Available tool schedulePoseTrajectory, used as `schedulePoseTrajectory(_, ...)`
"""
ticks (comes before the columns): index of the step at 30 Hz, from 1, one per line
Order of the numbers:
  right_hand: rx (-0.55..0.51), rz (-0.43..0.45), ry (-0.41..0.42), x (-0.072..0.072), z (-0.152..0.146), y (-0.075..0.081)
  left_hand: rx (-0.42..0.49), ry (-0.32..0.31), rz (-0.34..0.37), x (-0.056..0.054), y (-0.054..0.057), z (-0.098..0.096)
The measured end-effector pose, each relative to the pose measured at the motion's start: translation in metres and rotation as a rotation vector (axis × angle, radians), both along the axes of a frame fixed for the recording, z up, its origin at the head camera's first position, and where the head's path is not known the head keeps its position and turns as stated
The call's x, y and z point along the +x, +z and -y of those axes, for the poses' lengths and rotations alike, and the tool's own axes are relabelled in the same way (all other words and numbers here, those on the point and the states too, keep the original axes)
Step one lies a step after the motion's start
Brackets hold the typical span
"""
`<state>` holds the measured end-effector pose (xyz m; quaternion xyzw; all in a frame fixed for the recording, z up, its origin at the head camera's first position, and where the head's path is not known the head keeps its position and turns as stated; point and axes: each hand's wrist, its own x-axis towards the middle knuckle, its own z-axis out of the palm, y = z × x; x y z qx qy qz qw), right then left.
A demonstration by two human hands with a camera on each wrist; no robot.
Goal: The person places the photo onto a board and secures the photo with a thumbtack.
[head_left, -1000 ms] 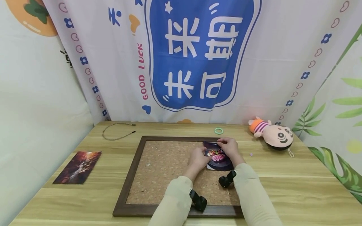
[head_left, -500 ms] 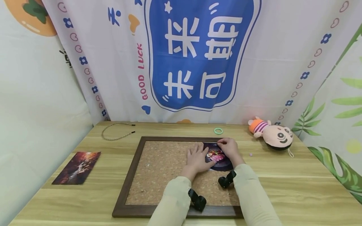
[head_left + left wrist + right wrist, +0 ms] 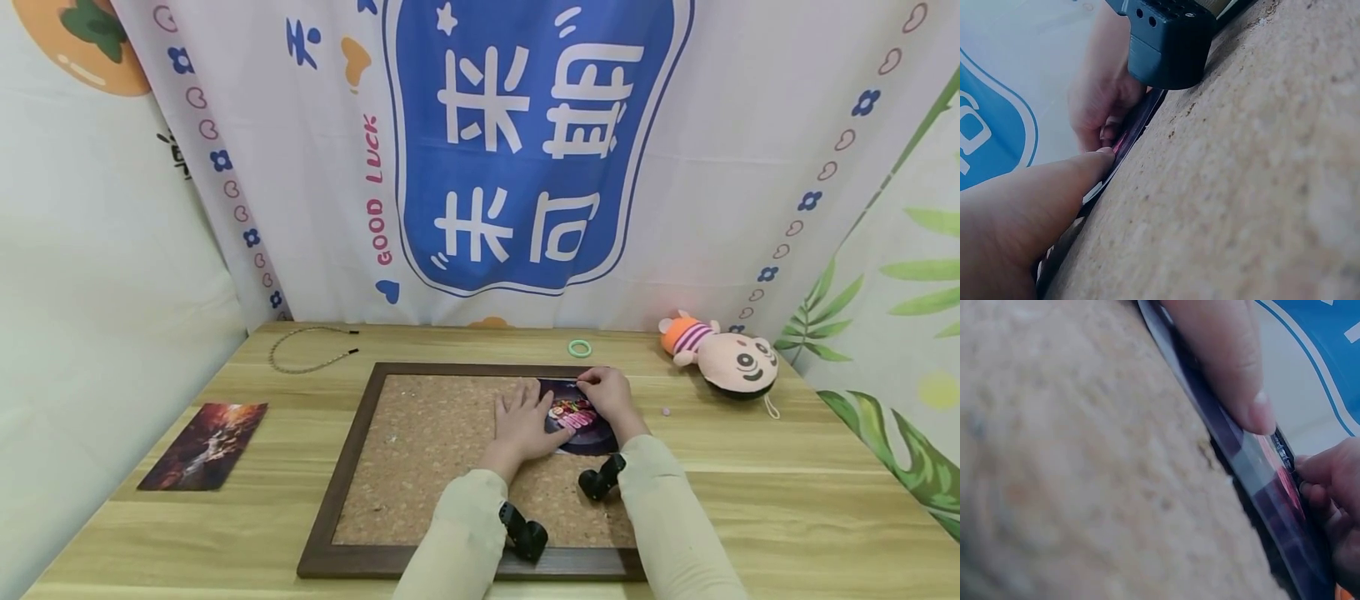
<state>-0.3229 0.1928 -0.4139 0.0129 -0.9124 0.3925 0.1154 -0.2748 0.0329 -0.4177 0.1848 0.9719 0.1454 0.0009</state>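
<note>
A dark food photo (image 3: 588, 437) lies at the upper right of a brown-framed cork board (image 3: 442, 467). My left hand (image 3: 522, 427) is spread flat across its left side, thumb stretched over the picture; in the left wrist view that thumb (image 3: 1094, 165) rests along it. My right hand (image 3: 609, 393) bends over the top edge of the photo, thumb and forefinger pinched together just inside it. The right wrist view shows these fingers (image 3: 1322, 475) close beside white lettering on the print. I cannot tell what small thing they pinch; the fingertips hide it.
At the left of the table lies another photo (image 3: 204, 446) with a waterfall scene. Behind it rests a cord (image 3: 300, 368) with black ends. Beyond the board sits a green ring (image 3: 580, 348). A plush doll (image 3: 720, 354) and a small lilac piece (image 3: 666, 411) lie to the right.
My left hand has gone from gripping the photo's left side to lying flat with fingers spread. The right fingertips have shifted slightly inward from the photo's top edge.
</note>
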Motion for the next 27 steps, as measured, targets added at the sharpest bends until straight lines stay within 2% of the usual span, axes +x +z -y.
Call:
schedulePoseTrajectory(6,0.011,0.012,-0.008,-0.004,-0.002,-0.005,-0.004,0.01,0.008,0.0,-0.001,-0.001)
schedulePoseTrajectory(17,0.006,0.017,-0.008,-0.001,0.001,-0.005,0.003,0.014,0.016,0.0,-0.005,-0.001)
schedulePoseTrajectory(24,0.003,0.004,-0.001,-0.002,0.001,-0.004,0.053,0.017,0.026,-0.002,-0.004,0.0)
schedulePoseTrajectory(25,0.007,0.001,-0.001,-0.003,0.001,-0.004,0.058,0.009,0.004,-0.007,-0.012,0.0)
schedulePoseTrajectory(27,0.011,-0.005,0.004,-0.003,0.001,-0.003,0.069,0.009,0.009,-0.006,-0.011,0.001)
